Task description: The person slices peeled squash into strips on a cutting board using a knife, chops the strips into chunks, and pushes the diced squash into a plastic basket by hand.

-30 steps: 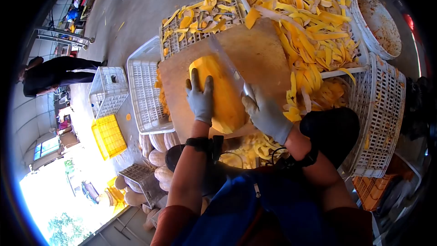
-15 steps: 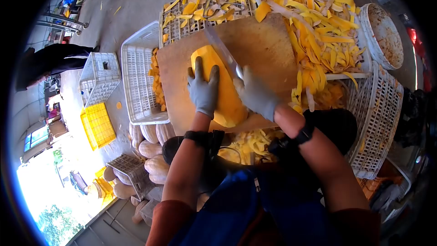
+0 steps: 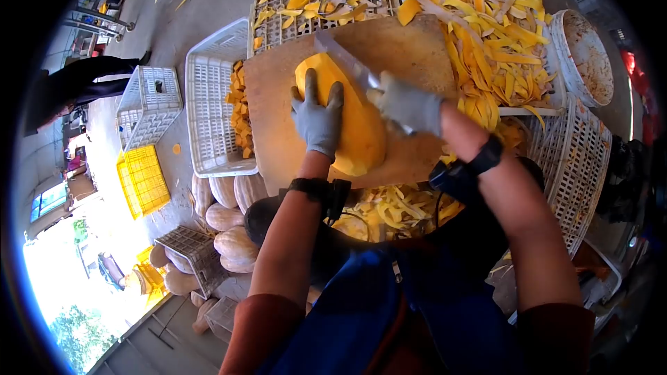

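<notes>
A peeled orange pumpkin lies lengthwise on a brown cutting board. My left hand, in a grey glove, holds it from above, thumb and fingers spread over its upper left side. In my gloved right hand is a large knife, fingers closed round its handle. The blade points up and left along the pumpkin's right side, its tip past the far end. A bit of the handle's end shows below the right hand.
Orange chunks lie in a white crate left of the board. Peels heap at the upper right, beside a white bucket. Unpeeled pumpkins lie on the floor at lower left. A person stands at far left.
My right hand has moved up and right with the knife, and its wrist has turned. My left hand stays on the pumpkin. The whole view has shifted slightly.
</notes>
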Motion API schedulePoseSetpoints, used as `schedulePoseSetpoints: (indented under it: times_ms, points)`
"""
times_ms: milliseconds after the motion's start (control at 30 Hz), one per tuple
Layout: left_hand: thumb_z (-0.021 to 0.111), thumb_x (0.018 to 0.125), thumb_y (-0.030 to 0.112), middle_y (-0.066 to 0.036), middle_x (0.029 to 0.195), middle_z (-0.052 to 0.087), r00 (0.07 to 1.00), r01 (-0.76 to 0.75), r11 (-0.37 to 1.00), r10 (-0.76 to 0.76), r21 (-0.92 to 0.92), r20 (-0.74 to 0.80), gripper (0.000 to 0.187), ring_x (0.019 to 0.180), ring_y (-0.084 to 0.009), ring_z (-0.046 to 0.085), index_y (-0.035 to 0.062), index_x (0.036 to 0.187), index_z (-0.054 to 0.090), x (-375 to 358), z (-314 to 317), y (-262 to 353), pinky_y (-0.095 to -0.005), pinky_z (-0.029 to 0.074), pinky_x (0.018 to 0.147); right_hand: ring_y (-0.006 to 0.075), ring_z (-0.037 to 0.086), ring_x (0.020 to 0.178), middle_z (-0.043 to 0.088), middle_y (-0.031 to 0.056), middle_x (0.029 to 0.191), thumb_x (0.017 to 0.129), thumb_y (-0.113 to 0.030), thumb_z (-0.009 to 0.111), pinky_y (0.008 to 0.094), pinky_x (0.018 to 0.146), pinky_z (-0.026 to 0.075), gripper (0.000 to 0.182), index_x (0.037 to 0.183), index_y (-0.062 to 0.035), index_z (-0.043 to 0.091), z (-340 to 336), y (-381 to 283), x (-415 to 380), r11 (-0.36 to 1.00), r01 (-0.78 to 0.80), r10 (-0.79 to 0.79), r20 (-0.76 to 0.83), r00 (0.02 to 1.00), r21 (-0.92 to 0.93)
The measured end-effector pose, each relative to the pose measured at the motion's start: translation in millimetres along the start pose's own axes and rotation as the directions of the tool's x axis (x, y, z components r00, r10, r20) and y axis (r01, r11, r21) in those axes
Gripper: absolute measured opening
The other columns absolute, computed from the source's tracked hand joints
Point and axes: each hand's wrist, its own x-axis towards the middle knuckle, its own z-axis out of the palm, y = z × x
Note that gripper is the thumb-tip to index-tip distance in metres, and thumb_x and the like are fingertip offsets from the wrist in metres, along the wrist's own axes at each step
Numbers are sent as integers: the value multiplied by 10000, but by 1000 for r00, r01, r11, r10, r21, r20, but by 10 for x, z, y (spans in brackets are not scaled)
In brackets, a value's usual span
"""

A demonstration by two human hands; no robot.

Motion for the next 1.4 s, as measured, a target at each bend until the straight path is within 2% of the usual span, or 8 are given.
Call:
schedulePoseSetpoints:
  times_ms: [67, 100, 367, 567, 767, 1067, 1200, 1400]
  points:
    - [598, 795, 548, -284, 1393, 337, 1000, 20, 1000, -20, 7, 22, 677, 1202, -454, 418, 268, 1386, 423, -25, -22, 22, -440, 381, 996, 219, 606, 539, 591, 167, 747, 935, -239, 476, 356, 444, 504, 306, 1029, 51, 488, 548, 363, 294, 947, 128, -198, -222, 955, -295]
    - [601, 794, 543, -284, 1390, 340, 1000, 19, 1000, -19, 15, 24, 676, 1207, -451, 414, 268, 1385, 424, 2, -45, 29, -441, 380, 998, 207, 591, 489, 588, 142, 691, 932, -238, 481, 337, 432, 492, 309, 1046, 49, 475, 569, 209, 172, 996, 52, -69, -238, 969, -77]
    - [601, 795, 558, -286, 1377, 353, 1000, -12, 999, 11, -45, -17, 668, 1201, -453, 411, 260, 1371, 440, 15, 2, -34, -447, 368, 1002, 142, 528, 437, 539, 89, 657, 950, -259, 463, 297, 354, 409, 281, 1015, 5, 391, 83, 58, -780, 991, -127, 124, 83, 989, 43]
    - [597, 794, 557, -273, 1387, 353, 999, 16, 999, -17, -40, -32, 659, 1207, -459, 401, 264, 1365, 448, -20, -27, 5, -450, 369, 1003, 416, 615, 701, 593, 274, 747, 931, -269, 508, 448, 605, 470, 300, 937, 21, 432, 534, 601, -1285, 989, 72, -91, -153, 984, -127]
    - [585, 784, 582, -255, 1410, 339, 1000, 4, 999, -5, -40, -27, 677, 1224, -447, 387, 264, 1366, 452, 29, -9, -7, -453, 367, 1007, 410, 596, 796, 590, 284, 874, 935, -296, 464, 473, 708, 437, 405, 1157, 40, 420, 1005, 838, -887, 976, -36, -5, -190, 982, -214]
    - [541, 817, 577, -232, 1419, 345, 998, 57, 996, -55, 69, -28, 629, 1215, -448, 399, 314, 1375, 421, 13, 48, 7, -467, 383, 986, 474, 582, 786, 599, 294, 833, 897, -220, 547, 516, 661, 444, 334, 1129, -17, 418, 1665, 1317, -1286, 969, 234, -236, -544, 806, -75]
    - [525, 827, 591, -233, 1437, 313, 989, 151, 988, -150, 32, -13, 631, 1216, -453, 399, 328, 1387, 398, -83, 25, 59, -492, 381, 981, 427, 600, 637, 595, 246, 690, 892, -226, 553, 502, 552, 456, 297, 1066, -20, 428, 1281, 1320, -1398, 952, 49, -188, -455, 870, -301]
    - [473, 891, 516, -237, 1422, 330, 994, 111, 994, -111, -6, -16, 519, 1197, -451, 412, 317, 1368, 420, -151, -16, -77, -508, 389, 959, 441, 586, 624, 592, 255, 700, 892, -216, 538, 499, 549, 456, 260, 1020, -8, 448, 1015, 780, -1317, 902, 302, -427, -531, 732, -310]
